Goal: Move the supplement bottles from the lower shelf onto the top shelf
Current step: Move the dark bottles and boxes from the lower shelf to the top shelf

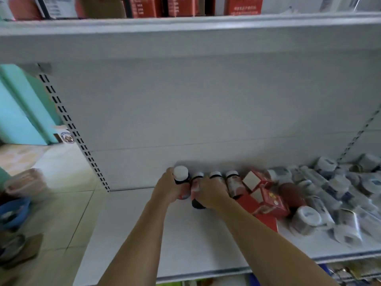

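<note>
Snugly, left fingers (pixel 168 176) and right fingers (pixel 203 183) wrap bottles (pixel 181 174).

1. The left hand (pixel 168 189) grips the leftmost bottle (pixel 181 176) and covers its lower body, so the label is unreadable.
2. The right hand (pixel 209 196) hides most of the second bottle (pixel 198 203) and the third bottle (pixel 215 175). Whether it grips both cannot be told.
3. The red boxes (pixel 144 7) on the top shelf (pixel 185 32) are cut off by the upper edge, and their print is blurred.
4. The jars (pixel 309 215) at right are smeared and illegible.

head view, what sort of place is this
Likely a shop or pharmacy: white shelving with slotted uprights, supplement bottles and red boxes stocked on the lower shelf, more red cartons on the top shelf.
</note>
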The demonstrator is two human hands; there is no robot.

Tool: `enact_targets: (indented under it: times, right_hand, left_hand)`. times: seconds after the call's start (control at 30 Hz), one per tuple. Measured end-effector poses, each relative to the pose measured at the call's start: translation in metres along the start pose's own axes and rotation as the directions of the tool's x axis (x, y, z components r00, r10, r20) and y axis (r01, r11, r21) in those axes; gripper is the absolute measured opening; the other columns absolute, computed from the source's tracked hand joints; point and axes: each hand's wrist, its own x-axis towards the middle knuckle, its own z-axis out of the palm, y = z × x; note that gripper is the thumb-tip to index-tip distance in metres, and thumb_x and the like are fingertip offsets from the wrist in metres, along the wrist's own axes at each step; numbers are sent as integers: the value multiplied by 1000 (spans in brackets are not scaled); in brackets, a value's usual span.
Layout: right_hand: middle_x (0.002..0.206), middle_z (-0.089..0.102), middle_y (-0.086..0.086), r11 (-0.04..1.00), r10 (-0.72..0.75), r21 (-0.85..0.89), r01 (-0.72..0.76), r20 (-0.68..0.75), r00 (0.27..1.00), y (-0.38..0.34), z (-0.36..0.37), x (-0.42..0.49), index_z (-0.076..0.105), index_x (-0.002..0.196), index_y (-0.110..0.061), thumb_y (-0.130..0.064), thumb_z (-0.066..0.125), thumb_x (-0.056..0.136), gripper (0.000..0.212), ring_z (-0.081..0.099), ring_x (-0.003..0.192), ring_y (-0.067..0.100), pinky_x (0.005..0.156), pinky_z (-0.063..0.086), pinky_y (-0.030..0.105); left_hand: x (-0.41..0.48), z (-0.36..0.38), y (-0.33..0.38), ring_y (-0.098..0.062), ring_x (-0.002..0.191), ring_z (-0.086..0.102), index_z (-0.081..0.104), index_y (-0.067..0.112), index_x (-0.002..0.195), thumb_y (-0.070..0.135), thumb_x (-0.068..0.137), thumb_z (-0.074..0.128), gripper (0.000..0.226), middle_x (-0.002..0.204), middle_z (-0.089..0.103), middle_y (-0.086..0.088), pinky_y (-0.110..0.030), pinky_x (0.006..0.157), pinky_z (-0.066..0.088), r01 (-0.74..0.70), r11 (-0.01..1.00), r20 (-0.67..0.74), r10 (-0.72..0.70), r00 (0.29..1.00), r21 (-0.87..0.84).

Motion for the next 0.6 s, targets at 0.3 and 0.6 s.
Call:
enact_targets:
  times: [0.3,0.6]
  right_hand:
    - [103,59,6,935,81,321,-149,214,973,-17,21,9,58,112,-9,-35,57,89,35,60,101,27,80,46,31]
    - [85,68,7,230,-28,945,-232,245,969,-37,-43,-82,60,91,-7,4,59,83,14,67,82,22,85,54,39]
  left_hand:
    - [-12,-7,-33,-18,91,59,48,21,107,30,74,80,47,98,60,6,-27,65,41,13,982,-188,-49,981,-188]
    - [-87,-89,-4,-5,82,59,56,23,106,30,82,74,31,94,60,10,-23,61,43,-90,963,-231,30,972,-253]
